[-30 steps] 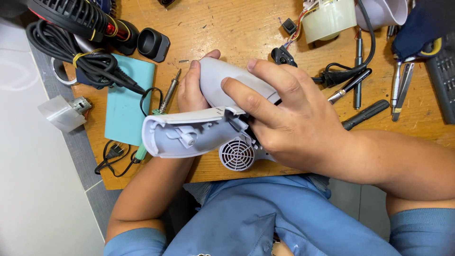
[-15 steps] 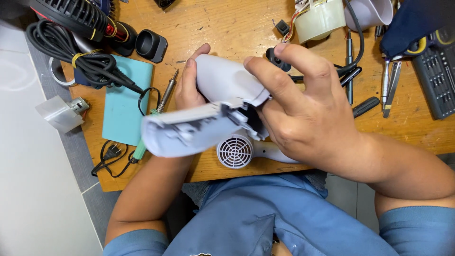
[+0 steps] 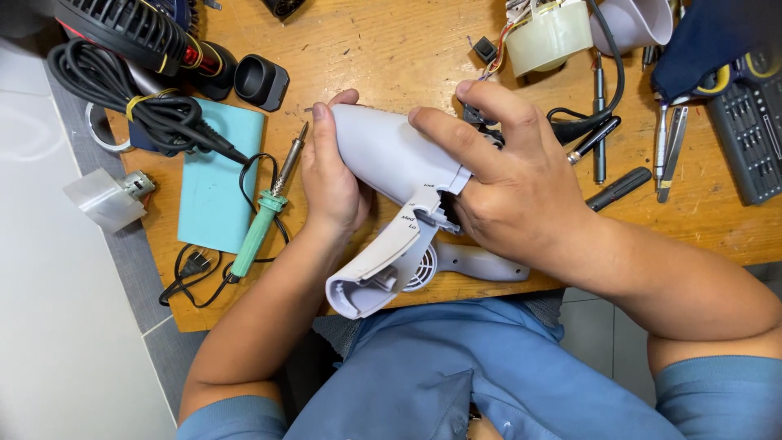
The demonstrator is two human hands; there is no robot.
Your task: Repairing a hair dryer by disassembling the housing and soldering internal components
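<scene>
Both hands on the white plastic hair-dryer shell (image 3: 391, 171), held just above the front edge of the scratched wooden workbench (image 3: 391, 49), barrel end pointing away, open handle half (image 3: 371, 277) hanging toward the person's blue shirt. Left hand (image 3: 330, 175) is closed round the barrel from the left, thumb on top, fingers hidden underneath. Right hand (image 3: 509, 183) is clamped over the barrel-to-handle junction, index and middle finger laid along the top of the shell, thumb not visible. Under the shell, on the bench, lies a second white casing piece with a round slotted grille (image 3: 423, 269). Nearby: green-handled soldering iron (image 3: 265, 216) with black cord beside a pale teal mat (image 3: 216, 183), a row of black and metal screwdrivers and tweezers (image 3: 607, 147) to the right, cream motor housing with coloured wires (image 3: 550, 37) at the top. Judgement: looks like shell halves being worked at the seam by the switch area. To do it well: keep the left hand as the fixed anchor, let the right do the work; press evenly along the seam, not at one point, since thin plastic clips snap easily. Keep the loose handle half from twisting, and keep any internal wires clear of the joint. Can't tell from here whether clips or screws hold it.
</scene>
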